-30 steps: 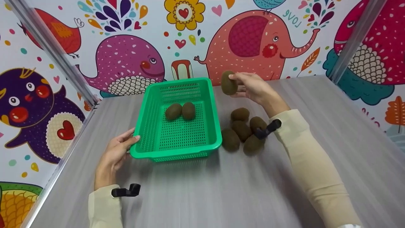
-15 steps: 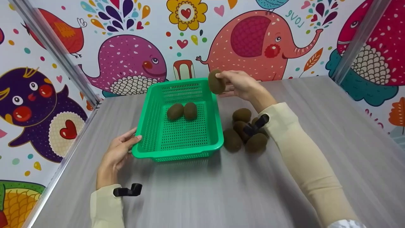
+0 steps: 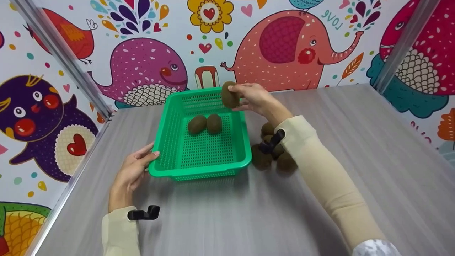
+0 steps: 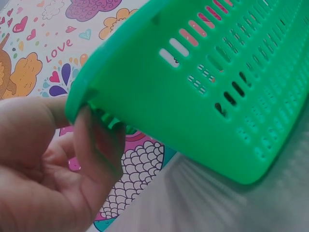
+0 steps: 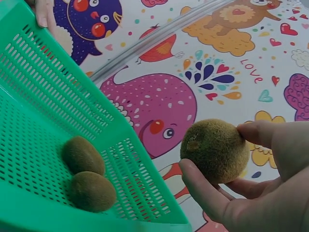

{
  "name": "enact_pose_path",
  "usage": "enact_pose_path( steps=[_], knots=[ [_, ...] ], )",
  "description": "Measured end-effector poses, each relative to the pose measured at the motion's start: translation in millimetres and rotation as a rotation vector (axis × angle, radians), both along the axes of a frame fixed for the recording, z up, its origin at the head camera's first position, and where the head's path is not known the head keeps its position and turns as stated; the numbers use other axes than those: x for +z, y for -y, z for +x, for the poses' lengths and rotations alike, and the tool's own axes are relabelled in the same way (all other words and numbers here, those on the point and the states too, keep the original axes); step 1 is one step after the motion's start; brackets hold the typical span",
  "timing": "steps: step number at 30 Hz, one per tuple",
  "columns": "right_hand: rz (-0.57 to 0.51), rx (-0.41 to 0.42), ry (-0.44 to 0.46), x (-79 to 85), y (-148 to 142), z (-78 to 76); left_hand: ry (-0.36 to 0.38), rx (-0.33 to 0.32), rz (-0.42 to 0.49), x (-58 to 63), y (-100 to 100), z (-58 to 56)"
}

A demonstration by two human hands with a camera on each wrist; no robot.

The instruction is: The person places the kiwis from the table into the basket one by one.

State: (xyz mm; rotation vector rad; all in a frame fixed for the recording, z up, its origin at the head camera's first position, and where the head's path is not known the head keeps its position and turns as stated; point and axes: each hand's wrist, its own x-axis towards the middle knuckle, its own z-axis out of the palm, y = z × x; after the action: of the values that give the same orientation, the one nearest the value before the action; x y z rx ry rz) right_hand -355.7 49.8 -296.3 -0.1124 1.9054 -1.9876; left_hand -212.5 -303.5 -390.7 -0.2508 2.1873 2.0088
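Observation:
A green plastic basket [image 3: 199, 173] with slotted walls stands on the table, two brown kiwis [image 3: 197, 124] side by side on its floor. At its left rim my left hand [image 3: 132, 170] grips the edge, thumb on top; in the left wrist view the fingers [image 4: 99, 145] curl under the rim. My right hand [image 3: 256, 100] pinches another kiwi [image 3: 229, 95] between thumb and fingers, over the basket's far right corner. The right wrist view shows that fuzzy kiwi [image 5: 215, 150] held by the fingertips.
Several loose kiwis [image 3: 261, 158] lie on the grey table [image 3: 220, 220] just right of the basket, partly hidden by the right wrist. Behind stands a wall [image 3: 213, 46] printed with cartoon animals, and metal posts [image 3: 64, 58] rise at both sides.
My right hand has carried its kiwi leftward, from beside the basket to over its far right corner. The left hand stays on the rim, and the two kiwis inside lie as before.

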Motion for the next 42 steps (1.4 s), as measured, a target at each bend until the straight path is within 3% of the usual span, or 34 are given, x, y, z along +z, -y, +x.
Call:
enact_pose_path(
  steps=[20,42],
  knots=[
    [0.023,-0.011,0.08,-24.7,42,-15.6,0.007,-0.011,-0.009,-2.3,0,1.5],
    [0.246,0.01,0.084,-39.9,53,-23.5,0.005,-0.006,0.014,0.1,-1,0.5]
  ],
)
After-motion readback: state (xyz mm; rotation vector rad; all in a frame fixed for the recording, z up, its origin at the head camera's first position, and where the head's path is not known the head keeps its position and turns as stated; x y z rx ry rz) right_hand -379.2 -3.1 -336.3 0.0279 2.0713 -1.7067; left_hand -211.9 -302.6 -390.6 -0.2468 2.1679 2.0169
